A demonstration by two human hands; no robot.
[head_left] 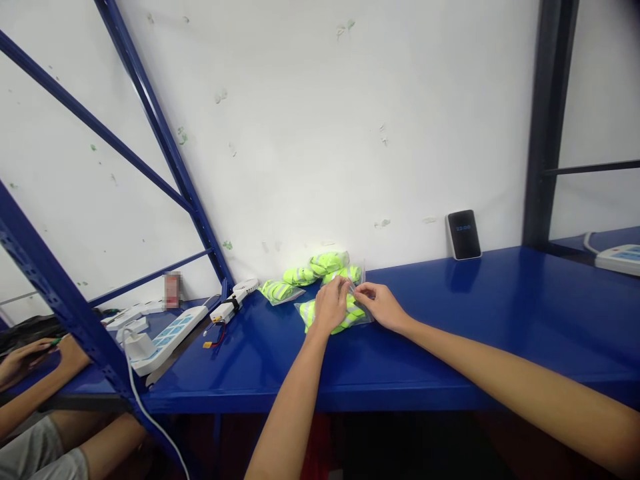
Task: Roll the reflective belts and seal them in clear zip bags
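A clear plastic bag [352, 316] with a folded neon-yellow reflective garment inside lies on the blue table [425, 353]. Over its left part rests my left hand [332, 301], fingers bent and pinching the bag's upper edge. My right hand [382, 304] pinches the same edge from the right, thumb against forefinger. Just behind are more bagged neon-yellow bundles: one at the left [277, 291], one in the middle [299, 275], and one stacked on top [329, 262]. My left hand partly hides the bag under it.
A white device with a digital clock display [464, 235] leans on the wall at the right. A white fan [245, 288] and a battery with wires [223, 312] lie at the left. Beyond the blue post are a power strip [173, 340] and another person's hands [73, 353].
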